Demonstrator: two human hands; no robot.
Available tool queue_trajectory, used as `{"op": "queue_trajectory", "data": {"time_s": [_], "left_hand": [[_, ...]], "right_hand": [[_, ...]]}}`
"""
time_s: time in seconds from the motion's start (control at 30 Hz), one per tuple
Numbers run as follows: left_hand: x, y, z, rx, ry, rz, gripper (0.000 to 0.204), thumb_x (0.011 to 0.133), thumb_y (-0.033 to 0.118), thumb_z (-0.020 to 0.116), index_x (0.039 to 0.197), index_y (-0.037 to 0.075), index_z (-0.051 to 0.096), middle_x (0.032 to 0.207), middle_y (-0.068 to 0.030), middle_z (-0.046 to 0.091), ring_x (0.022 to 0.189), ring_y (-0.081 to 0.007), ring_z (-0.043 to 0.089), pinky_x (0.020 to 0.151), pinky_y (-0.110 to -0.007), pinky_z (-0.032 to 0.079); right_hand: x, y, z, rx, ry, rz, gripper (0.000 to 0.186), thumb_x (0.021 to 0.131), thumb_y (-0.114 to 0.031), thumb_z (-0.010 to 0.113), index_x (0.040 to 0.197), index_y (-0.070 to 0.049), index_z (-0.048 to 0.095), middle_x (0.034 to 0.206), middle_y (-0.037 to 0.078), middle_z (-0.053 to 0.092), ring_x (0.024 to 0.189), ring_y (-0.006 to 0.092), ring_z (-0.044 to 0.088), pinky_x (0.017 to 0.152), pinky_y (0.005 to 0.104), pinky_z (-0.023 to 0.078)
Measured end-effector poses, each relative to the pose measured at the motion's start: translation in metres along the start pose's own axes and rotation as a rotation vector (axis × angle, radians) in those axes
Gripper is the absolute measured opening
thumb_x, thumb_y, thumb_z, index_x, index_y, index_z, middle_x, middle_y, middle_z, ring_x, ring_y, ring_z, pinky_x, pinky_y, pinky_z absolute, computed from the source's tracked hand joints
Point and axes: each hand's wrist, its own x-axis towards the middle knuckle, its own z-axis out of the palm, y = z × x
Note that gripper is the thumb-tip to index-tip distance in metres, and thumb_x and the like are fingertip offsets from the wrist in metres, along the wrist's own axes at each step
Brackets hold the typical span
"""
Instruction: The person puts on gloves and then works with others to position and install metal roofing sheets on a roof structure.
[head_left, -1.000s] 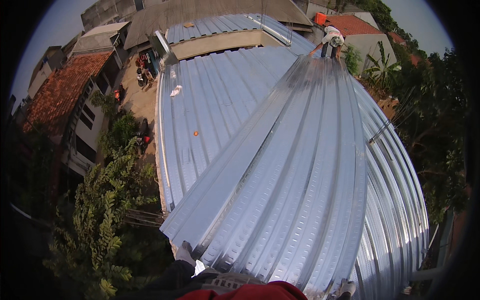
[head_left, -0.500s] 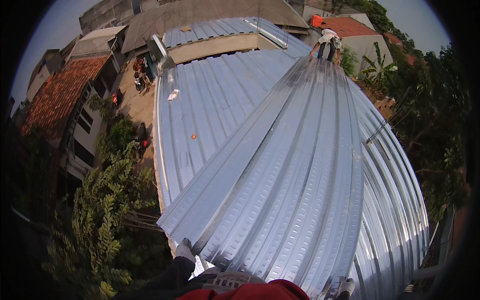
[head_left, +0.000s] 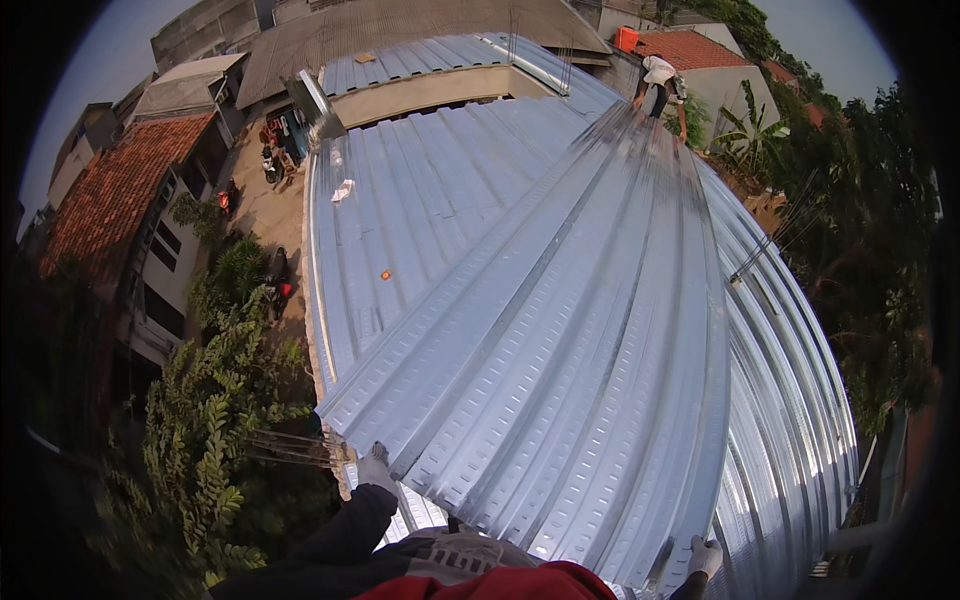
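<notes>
A long ribbed metal roofing sheet [head_left: 560, 350] stretches from my body to a person [head_left: 660, 85] bent over its far end. My left hand [head_left: 377, 470], in a light grey glove, grips the sheet's near edge close to its left corner. At the near right corner my gloved right hand [head_left: 706, 557] is closed on the same sheet. The undersides of both grips are hidden by the metal. The person's hands reach down to the far corners of the sheet.
Below lies a ribbed metal roof [head_left: 430, 190], with curved shiny panels [head_left: 790, 400] on the right. A white scrap [head_left: 343, 190] and a small orange item [head_left: 385, 275] rest on it. Thin rods [head_left: 755, 258] jut up at the right. Trees [head_left: 200, 430] border the left edge, above a lane [head_left: 265, 205].
My hands and the sheet's near edge have shifted slightly forward, exposing more beneath the near left edge. The person at the far end has leaned and shifted a little to the right.
</notes>
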Motion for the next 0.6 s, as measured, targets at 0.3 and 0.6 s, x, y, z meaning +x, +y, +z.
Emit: {"op": "queue_trajectory", "data": {"time_s": [0.3, 0.6], "left_hand": [[0.004, 0.046, 0.019, 0.186, 0.091, -0.038, 0.026, 0.107, 0.037, 0.051, 0.103, 0.013, 0.062, 0.093, 0.0005, 0.054, 0.085, -0.0205, 0.056, 0.072, -0.041, 0.050], [-0.019, 0.081, 0.078, -0.135, 0.011, -0.224, 0.036, 0.107, 0.040, 0.050, 0.119, 0.009, 0.062, 0.108, -0.0050, 0.060, 0.100, -0.0238, 0.059, 0.084, -0.047, 0.052]], "right_hand": [[0.024, -0.011, 0.040, -0.025, 0.010, 0.051, 0.042, 0.072, -0.032, 0.082, 0.075, 0.007, 0.067, 0.068, 0.019, 0.067, 0.065, 0.0265, 0.064, 0.067, 0.0417, 0.049], [0.012, 0.001, 0.064, 0.050, -0.034, 0.108, 0.042, 0.075, -0.030, 0.081, 0.075, 0.009, 0.065, 0.067, 0.015, 0.065, 0.061, 0.0192, 0.057, 0.061, 0.0409, 0.047]]}}
